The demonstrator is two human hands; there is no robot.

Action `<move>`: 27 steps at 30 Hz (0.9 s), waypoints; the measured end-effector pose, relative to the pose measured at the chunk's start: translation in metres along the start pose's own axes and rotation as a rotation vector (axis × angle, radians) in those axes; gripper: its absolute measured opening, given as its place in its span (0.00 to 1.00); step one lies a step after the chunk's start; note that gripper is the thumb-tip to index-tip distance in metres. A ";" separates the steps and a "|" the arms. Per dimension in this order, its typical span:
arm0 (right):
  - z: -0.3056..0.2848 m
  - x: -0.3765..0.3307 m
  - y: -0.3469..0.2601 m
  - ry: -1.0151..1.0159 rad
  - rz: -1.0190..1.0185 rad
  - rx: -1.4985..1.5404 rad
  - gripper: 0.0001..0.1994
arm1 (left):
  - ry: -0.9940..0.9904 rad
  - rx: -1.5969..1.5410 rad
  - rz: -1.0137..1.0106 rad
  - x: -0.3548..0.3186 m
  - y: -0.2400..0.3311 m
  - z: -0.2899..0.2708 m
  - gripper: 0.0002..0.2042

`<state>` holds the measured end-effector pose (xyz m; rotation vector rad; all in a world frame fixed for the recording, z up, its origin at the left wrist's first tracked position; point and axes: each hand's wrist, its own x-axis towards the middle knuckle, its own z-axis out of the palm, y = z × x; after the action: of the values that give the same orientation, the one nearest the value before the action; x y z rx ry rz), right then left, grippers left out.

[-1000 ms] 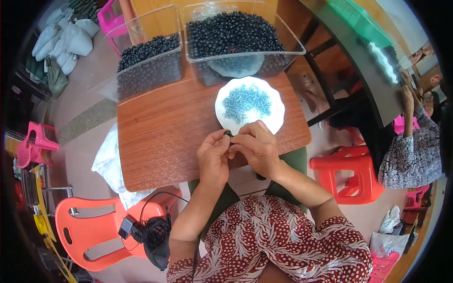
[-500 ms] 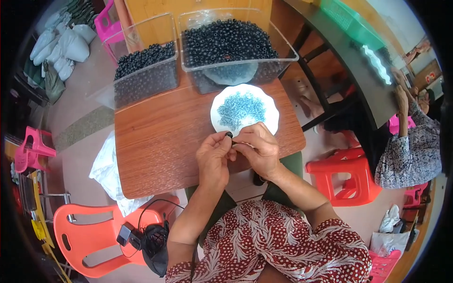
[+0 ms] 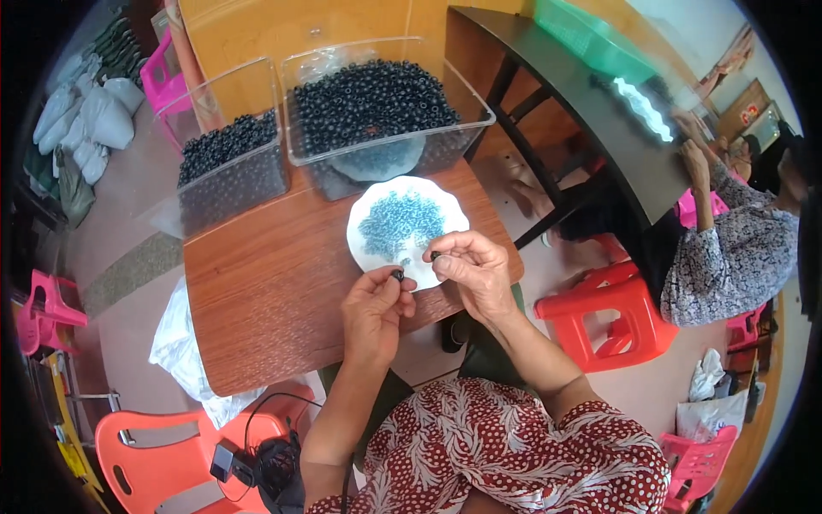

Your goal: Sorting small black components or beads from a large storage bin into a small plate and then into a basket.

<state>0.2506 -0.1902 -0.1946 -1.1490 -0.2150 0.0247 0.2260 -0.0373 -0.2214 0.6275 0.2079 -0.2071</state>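
In front of me is a white scalloped plate (image 3: pixel 455 216) with many small clear-blue ring-like pieces (image 3: pixel 398 216) spread on it. Over its near edge, my left hand (image 3: pixel 375 313) pinches a small black ring (image 3: pixel 397 275) between thumb and fingers. My right hand (image 3: pixel 476 272) is a little farther right, by the plate's right rim. Its thumb and forefinger close on a small dark piece (image 3: pixel 435 255), partly covered by the fingertips. The two hands are apart from each other.
Behind the plate stand a large clear bin (image 3: pixel 321 176) and a smaller one (image 3: pixel 224 199), both holding black rings, on the brown wooden table (image 3: pixel 257 317). A red stool (image 3: pixel 646 330) and a person in a patterned top (image 3: pixel 728 265) are at right, an orange chair (image 3: pixel 154 445) at left.
My hands, together half a second ago, have drawn apart, the right one moving right with a small dark piece. The black ring stays in my left hand. The whole view has shifted.
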 end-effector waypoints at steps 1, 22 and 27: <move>-0.001 -0.001 0.001 0.010 0.005 0.015 0.09 | 0.008 0.004 -0.002 0.000 0.000 -0.001 0.08; -0.014 -0.001 -0.004 0.047 0.110 0.119 0.09 | -0.105 0.008 -0.080 0.006 -0.001 0.008 0.09; -0.021 -0.008 -0.008 0.117 0.149 0.131 0.08 | -0.084 0.060 -0.080 0.004 -0.008 0.017 0.10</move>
<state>0.2462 -0.2139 -0.1969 -1.0306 -0.0230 0.1020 0.2303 -0.0549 -0.2136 0.6692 0.1462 -0.3177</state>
